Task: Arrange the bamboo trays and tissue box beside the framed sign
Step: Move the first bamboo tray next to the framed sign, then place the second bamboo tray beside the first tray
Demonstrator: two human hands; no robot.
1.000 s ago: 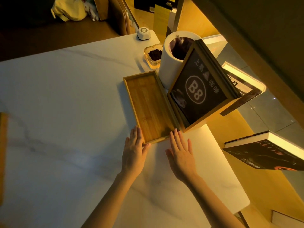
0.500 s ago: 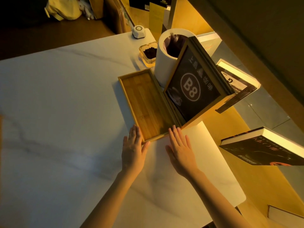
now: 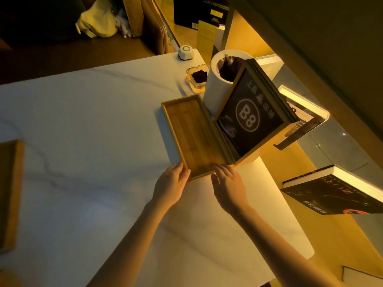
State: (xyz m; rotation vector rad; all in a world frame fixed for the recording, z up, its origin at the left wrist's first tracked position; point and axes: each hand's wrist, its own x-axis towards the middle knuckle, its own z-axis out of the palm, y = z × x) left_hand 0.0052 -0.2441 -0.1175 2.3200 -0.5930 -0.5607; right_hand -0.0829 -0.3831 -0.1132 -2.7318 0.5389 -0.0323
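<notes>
A long bamboo tray [image 3: 191, 134] lies flat on the white marble table [image 3: 93, 162], its right side against the framed sign [image 3: 249, 119] marked "B8". My left hand [image 3: 172, 184] curls on the tray's near left corner, fingers touching its rim. My right hand [image 3: 229, 184] rests fingertips on the near right end of the tray, by the sign's base. A second bamboo tray [image 3: 9, 193] sits at the table's far left edge, partly cut off. No tissue box is visible.
Behind the sign stands a white cylindrical bin [image 3: 220, 88] with a dark liner, then a glass ashtray [image 3: 198, 76] and a small white call button [image 3: 186, 52]. Books [image 3: 335, 193] on lit shelves project at the right. A chair with a yellow bag [image 3: 97, 21] is beyond the table.
Both hands have closed in from flat on the table onto the tray's near end. The camera has shifted, bringing the second tray into view at left.
</notes>
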